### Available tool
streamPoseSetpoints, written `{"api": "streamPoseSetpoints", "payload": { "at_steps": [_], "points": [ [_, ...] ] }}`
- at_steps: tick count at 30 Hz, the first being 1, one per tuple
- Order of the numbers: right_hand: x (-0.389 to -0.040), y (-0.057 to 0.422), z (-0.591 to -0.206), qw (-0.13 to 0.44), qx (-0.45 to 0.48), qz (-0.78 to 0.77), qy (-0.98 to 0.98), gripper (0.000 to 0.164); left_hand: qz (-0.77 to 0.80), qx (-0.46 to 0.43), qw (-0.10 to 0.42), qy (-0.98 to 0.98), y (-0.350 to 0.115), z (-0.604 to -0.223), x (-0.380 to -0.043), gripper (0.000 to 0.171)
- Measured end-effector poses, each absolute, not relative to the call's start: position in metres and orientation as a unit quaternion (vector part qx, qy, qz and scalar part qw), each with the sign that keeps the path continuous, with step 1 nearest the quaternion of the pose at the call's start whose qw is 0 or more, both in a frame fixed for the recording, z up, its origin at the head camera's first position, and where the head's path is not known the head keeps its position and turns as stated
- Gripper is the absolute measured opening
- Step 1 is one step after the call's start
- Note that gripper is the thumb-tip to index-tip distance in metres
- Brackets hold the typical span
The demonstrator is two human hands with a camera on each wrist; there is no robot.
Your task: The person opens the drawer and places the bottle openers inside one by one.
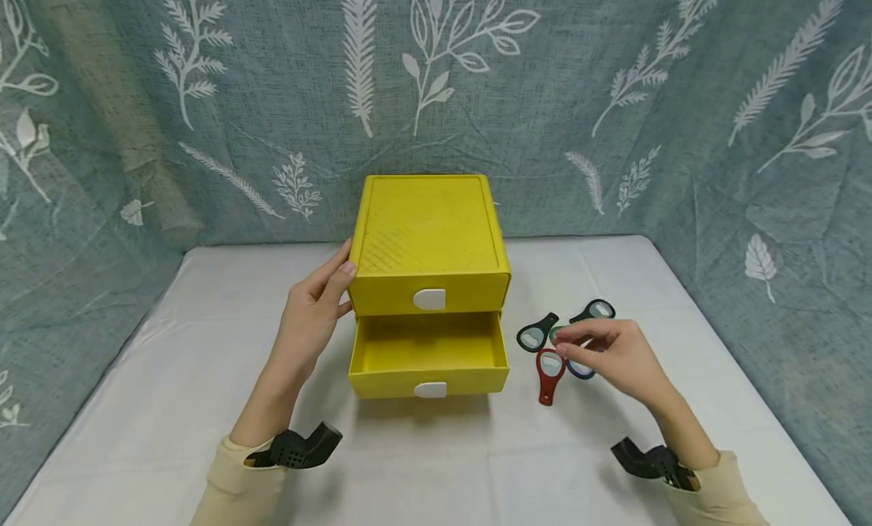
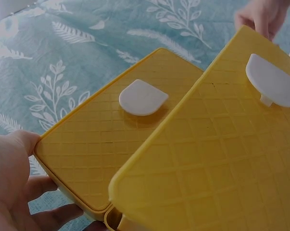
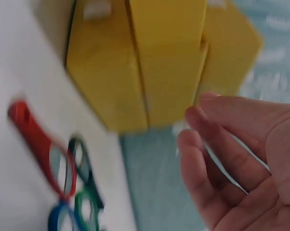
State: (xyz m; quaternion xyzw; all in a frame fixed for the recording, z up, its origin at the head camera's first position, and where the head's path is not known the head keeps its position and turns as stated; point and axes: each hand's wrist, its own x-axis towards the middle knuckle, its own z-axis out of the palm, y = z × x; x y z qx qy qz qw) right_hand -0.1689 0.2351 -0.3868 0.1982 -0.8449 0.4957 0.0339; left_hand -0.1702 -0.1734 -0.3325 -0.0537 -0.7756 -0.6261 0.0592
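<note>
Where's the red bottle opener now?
In the head view, the red opener lies right of the yellow drawer unit, by the right hand, just below a black opener.

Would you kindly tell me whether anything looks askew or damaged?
Nothing stands out as damaged or spilled. The lower drawer is pulled out beneath the closed upper drawer, and the bottle openers lie loosely clustered beside it, which seems ordinary.

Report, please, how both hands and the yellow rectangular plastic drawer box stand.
Left hand touching drawer box. Right hand holding nothing, near assorted-colour, round-headed plastic bottle openers. Lower yellow drawer open, nothing visible blocking it.
</note>
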Motion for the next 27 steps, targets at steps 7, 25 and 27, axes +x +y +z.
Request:
{"api": "streamPoseSetpoints", "payload": {
  "at_steps": [7,25,27],
  "points": [
    [-0.198,0.273,-0.407,0.054,0.141,0.507,-0.849,0.022,-0.631,-0.053,0.057,-0.772,-0.174,-0.333,-0.171,0.056],
    [-0.234,0.291,-0.435,0.056,0.127,0.459,-0.878,0.023,-0.637,-0.05,0.049,-0.768,-0.172,-0.331,-0.169,0.054],
    [-0.235,0.292,-0.436,0.042,0.124,0.458,-0.879,0.023,-0.638,-0.051,0.048,-0.766,-0.172,-0.331,-0.169,0.054]
  ]
}}
